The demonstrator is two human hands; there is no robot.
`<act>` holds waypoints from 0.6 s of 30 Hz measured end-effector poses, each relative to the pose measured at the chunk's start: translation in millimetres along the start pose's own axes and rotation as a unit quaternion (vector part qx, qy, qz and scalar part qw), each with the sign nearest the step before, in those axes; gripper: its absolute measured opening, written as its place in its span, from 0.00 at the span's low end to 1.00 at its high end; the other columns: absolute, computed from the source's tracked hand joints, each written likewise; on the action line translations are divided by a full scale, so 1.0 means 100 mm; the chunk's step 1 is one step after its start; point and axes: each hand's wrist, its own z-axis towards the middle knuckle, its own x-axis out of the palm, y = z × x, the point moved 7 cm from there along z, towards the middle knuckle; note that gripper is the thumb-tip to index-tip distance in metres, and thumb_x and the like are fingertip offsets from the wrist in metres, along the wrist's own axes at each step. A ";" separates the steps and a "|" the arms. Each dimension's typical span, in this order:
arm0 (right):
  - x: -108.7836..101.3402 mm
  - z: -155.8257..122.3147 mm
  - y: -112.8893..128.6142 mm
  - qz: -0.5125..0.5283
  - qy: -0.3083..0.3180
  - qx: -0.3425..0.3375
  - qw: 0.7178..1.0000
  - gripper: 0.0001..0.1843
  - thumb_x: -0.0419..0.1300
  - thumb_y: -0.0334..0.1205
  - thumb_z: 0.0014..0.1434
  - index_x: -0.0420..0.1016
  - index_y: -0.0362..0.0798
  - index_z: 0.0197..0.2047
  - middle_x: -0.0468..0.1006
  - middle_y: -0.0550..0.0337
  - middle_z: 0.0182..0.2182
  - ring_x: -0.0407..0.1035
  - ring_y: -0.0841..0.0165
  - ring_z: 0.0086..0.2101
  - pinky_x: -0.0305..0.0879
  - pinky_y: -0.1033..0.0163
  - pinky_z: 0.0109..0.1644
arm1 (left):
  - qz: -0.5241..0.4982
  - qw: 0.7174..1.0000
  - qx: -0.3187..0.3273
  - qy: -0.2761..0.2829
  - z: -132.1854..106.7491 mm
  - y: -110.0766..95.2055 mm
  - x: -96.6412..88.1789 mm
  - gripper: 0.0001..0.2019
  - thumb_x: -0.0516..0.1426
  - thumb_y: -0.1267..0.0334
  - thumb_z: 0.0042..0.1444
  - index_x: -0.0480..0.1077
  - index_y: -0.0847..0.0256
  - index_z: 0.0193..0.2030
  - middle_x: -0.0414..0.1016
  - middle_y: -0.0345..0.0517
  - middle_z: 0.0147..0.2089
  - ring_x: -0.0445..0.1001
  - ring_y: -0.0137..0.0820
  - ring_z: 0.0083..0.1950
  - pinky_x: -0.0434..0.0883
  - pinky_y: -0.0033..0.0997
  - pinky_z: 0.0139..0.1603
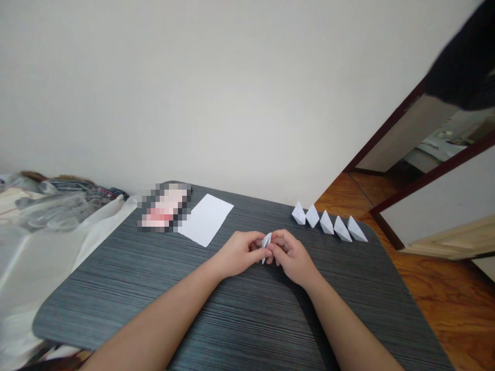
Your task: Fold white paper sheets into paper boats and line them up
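Observation:
Between my two hands is a small folded white paper piece [266, 241], held upright over the middle of the table. My left hand [242, 252] pinches it from the left, thumb in front. From the right, my right hand [289, 252] grips it with thumb and fingers closed. Part of the paper is hidden behind the fingers. Several folded white paper boats [327, 222] stand in a row at the table's back right. White paper sheets [208, 219] lie flat to the left beyond my left hand.
The dark wood-grain table [127, 288] stands against a pale wall [232, 93]. A blurred-out pinkish item [164, 206] lies at its back left. Plastic bags and cloth [77, 201] are heaped left of the table. To the right are wooden floor [444, 293] and a doorway.

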 end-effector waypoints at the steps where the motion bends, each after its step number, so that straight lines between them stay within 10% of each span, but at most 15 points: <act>1: -0.02 0.00 0.00 -0.014 -0.006 -0.003 1.000 0.08 0.53 0.41 0.61 0.62 0.49 0.44 0.73 0.64 0.25 0.68 0.72 0.23 0.61 0.68 0.24 | -0.008 1.000 -0.004 -0.009 0.00 0.00 -0.01 0.11 0.55 0.60 0.54 0.72 0.64 0.40 0.75 0.44 0.31 0.71 0.28 0.30 0.65 0.25 0.30; 18: -0.11 -0.03 0.19 -0.153 -0.032 -0.115 0.981 0.14 0.51 0.37 0.62 0.73 0.52 0.49 0.71 0.56 0.35 0.67 0.70 0.28 0.65 0.62 0.34 | -0.202 0.979 -0.041 0.002 0.03 0.19 0.03 0.27 0.54 0.61 0.56 0.53 0.64 0.61 0.74 0.46 0.31 0.74 0.31 0.31 0.71 0.32 0.32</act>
